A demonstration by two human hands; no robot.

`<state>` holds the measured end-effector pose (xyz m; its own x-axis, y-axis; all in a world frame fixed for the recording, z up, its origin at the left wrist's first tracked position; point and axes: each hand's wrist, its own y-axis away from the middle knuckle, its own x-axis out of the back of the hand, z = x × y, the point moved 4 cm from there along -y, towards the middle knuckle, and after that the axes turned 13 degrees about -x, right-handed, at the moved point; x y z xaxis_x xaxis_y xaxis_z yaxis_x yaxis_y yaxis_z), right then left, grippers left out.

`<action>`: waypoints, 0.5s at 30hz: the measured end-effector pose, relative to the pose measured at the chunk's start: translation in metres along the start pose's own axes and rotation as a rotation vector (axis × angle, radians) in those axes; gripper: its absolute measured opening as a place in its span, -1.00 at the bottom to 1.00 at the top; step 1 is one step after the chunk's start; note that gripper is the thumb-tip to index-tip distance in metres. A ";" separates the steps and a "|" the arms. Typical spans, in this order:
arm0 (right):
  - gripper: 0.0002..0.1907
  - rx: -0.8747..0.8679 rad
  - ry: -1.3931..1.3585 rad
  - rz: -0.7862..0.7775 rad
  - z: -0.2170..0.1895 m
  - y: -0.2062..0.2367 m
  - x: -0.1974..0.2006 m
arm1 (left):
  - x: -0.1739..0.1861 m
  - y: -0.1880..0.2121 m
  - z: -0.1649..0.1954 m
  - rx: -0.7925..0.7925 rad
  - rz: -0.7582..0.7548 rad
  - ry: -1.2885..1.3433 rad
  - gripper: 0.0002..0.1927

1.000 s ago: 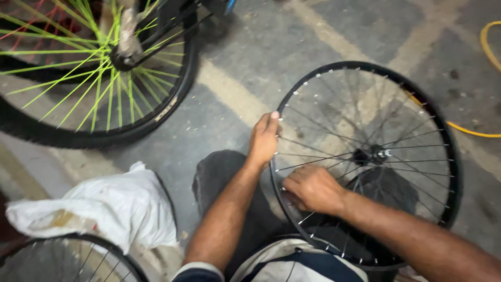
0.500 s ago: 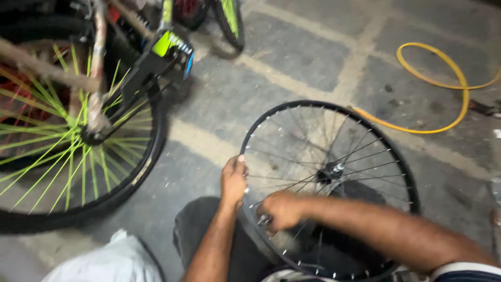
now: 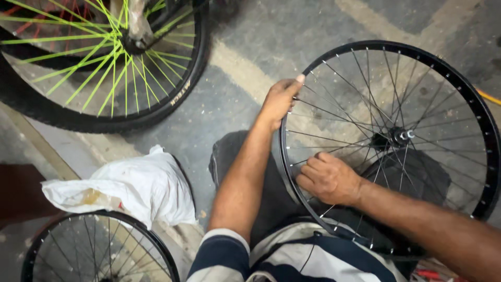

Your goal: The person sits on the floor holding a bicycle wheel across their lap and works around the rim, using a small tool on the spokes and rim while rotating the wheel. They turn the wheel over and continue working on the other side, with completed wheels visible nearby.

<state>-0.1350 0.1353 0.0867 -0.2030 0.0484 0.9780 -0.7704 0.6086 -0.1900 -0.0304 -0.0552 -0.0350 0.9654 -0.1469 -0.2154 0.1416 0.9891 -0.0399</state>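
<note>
Single view: head camera, looking steeply down from close above the lap at the black wheel point(image 3: 389, 141) right, concrete floor point(image 3: 235, 57) beyond, green-spoked wheel point(image 3: 99, 57) far left.

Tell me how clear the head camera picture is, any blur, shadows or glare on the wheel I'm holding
Head view: mostly sharp, with the black wheel and its spokes crisp. The left hand on the rim and the right hand among the spokes show no motion blur. Light is dim and even, with faint spoke shadows on the concrete floor. No strong glare; the white plastic bag is brightest.
</note>
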 end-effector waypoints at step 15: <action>-0.75 -0.477 -0.529 -0.238 0.040 0.030 0.020 | -0.007 0.043 -0.009 -0.228 0.204 -0.066 -0.52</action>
<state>-0.1867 0.1226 0.0966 -0.4201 -0.4409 0.7932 -0.5082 0.8384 0.1969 -0.0332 -0.0115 -0.0434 0.9820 0.0627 -0.1780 -0.1021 0.9698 -0.2215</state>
